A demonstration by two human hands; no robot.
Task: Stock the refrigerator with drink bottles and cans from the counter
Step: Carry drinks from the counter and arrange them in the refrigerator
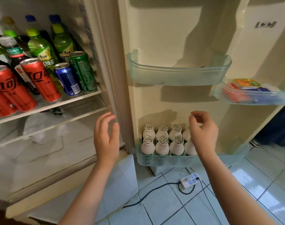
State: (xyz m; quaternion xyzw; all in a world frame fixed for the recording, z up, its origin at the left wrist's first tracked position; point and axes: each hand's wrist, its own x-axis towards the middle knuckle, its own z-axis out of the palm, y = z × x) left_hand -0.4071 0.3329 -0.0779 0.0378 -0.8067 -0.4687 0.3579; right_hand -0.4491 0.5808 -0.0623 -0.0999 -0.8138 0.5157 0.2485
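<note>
The refrigerator stands open. On its glass shelf (83, 96) at the left are red cans (41, 82), a blue can (67, 79), a green can (83, 72) and green tea bottles (39, 47). Several small white bottles (162, 144) with foil caps fill the left part of the lowest door bin (219, 158). My left hand (106, 138) hovers empty, fingers relaxed, in front of the fridge's door frame. My right hand (203, 133) hangs just above the rightmost white bottles, fingers loosely curled, holding nothing.
An empty clear door bin (180, 75) sits higher on the door. Another bin (252, 98) at the right holds coloured packets. A power strip (189, 180) with black cables lies on the tiled floor below the door. A plastic bag lies under the glass shelf.
</note>
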